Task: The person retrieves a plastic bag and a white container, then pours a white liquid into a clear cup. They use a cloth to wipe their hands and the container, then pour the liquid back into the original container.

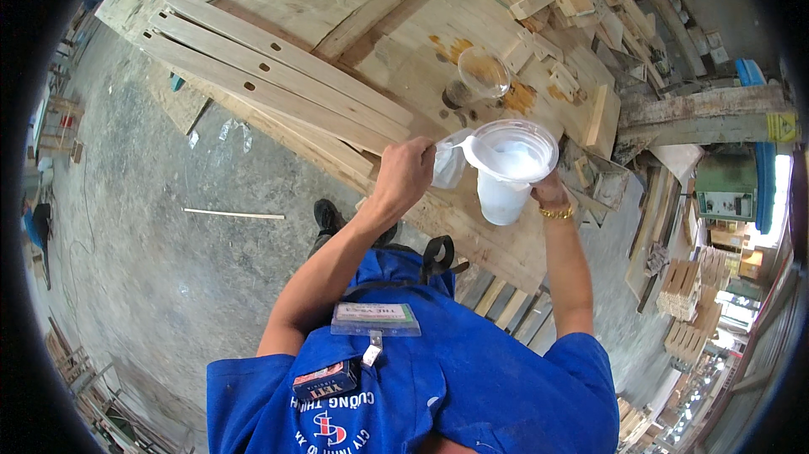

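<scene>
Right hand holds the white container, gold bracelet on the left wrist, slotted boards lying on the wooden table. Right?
Wrong wrist: the head view shows the gold bracelet at the wrist of the right hand, which holds the white container. The slotted boards do lie on the wooden table.

Wooden bench (400,66), slotted planks (299,85), clear plastic cup (484,72), wood offcuts (577,1)

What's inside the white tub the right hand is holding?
Looking into the tub in the right hand, I see a white substance; I can't tell whether it's liquid or paste. It covers the inner bottom, so the depth doesn't show.
</scene>
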Available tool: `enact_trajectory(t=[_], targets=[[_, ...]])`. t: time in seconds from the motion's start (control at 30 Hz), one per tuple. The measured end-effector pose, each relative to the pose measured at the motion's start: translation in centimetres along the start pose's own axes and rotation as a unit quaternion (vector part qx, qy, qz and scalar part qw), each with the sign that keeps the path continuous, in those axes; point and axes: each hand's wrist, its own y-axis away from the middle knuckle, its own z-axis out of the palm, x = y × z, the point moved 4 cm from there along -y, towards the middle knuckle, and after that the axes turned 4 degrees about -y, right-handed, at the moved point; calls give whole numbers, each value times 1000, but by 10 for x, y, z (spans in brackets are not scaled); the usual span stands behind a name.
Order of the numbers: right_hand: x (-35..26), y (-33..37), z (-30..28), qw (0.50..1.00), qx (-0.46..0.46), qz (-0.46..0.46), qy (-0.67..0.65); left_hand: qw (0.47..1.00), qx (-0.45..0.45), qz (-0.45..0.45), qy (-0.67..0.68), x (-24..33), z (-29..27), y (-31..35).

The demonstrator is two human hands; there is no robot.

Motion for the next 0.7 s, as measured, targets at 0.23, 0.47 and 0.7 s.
enact_trajectory(t=[0.23,0.47,0.7], targets=[[35,-12,-15,1000,-8,-8,-21,997,-7,-22,-68,-43,-4,2],[53,18,-42,999,2,-37,18,997,7,10,71,-4,7,6],[48,-4,-46,999,-35,-20,-16,998,17,13,64,-1,7,3]])
